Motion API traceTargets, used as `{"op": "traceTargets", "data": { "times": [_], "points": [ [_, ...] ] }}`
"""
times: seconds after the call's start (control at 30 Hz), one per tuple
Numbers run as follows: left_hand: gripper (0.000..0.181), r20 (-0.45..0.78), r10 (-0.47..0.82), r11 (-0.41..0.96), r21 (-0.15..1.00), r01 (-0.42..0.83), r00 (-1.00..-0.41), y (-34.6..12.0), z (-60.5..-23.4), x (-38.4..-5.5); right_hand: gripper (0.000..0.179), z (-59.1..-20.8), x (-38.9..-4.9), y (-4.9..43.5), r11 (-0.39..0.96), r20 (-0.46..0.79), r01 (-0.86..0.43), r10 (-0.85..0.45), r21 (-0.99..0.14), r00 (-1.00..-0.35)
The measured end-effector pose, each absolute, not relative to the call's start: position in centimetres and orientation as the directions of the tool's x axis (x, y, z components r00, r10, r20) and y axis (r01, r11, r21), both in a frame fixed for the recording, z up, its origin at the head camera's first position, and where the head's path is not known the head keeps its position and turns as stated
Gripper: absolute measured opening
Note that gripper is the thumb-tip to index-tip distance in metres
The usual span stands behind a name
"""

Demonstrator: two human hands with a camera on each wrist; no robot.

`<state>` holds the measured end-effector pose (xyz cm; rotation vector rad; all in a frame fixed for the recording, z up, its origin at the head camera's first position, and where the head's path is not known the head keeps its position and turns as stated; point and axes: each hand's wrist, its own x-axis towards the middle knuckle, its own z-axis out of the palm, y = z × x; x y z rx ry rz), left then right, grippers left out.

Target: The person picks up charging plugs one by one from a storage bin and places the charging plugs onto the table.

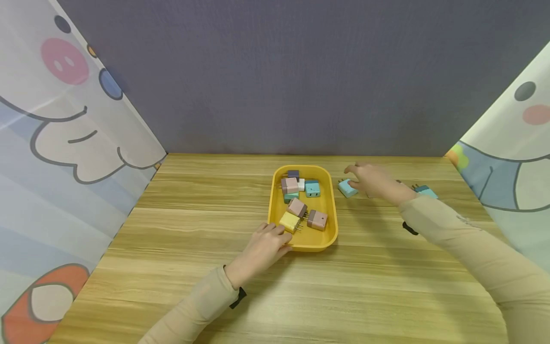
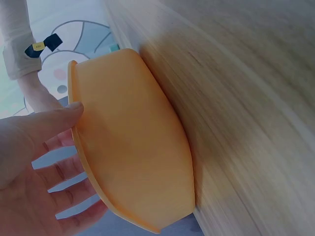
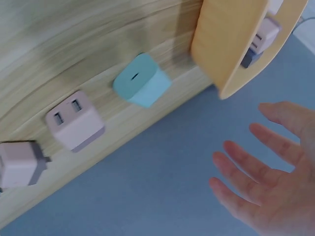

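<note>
We see a wood-grained worktop (image 1: 193, 205) carrying a yellow tray (image 1: 312, 241). Just beside the tray's right side we find a light-blue charger (image 1: 347, 188), then a pink charger (image 3: 76, 120), a second pink charger (image 3: 18, 164) and, toward the worktop's right edge, a two-tone teal charger (image 1: 425, 191).

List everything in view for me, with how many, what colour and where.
Tray: one, yellow, centre
Chargers: eight visible, three pink, one each yellow, green, blue, white, navy, in the tray
Loose blue chargers: two, right of the tray
Loose pink chargers: two, right of the tray
Table: one, light brown, beneath the tray
Back panel: one, grey, behind the table
Cartoon panels: two, mostly white and blue, either side
Straps: two, black, near the wrists
Sleeves: two, beige
Left hand: one, bare, gripping the tray's rim
Right hand: one, bare, near a loose blue charger
</note>
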<state>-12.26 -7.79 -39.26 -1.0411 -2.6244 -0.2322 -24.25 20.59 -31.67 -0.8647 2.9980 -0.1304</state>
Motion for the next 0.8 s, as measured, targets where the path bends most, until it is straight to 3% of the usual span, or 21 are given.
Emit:
{"op": "traceTargets", "data": {
  "times": [0.8],
  "points": [
    [0.013, 0.314, 0.643, 0.729, 0.030, 0.684, -0.699, -7.5, -38.6, -12.0, 0.033, -32.1, -22.2, 14.1, 0.718, -0.037, -0.696, -0.696, -0.031, -0.717]
  ]
}}
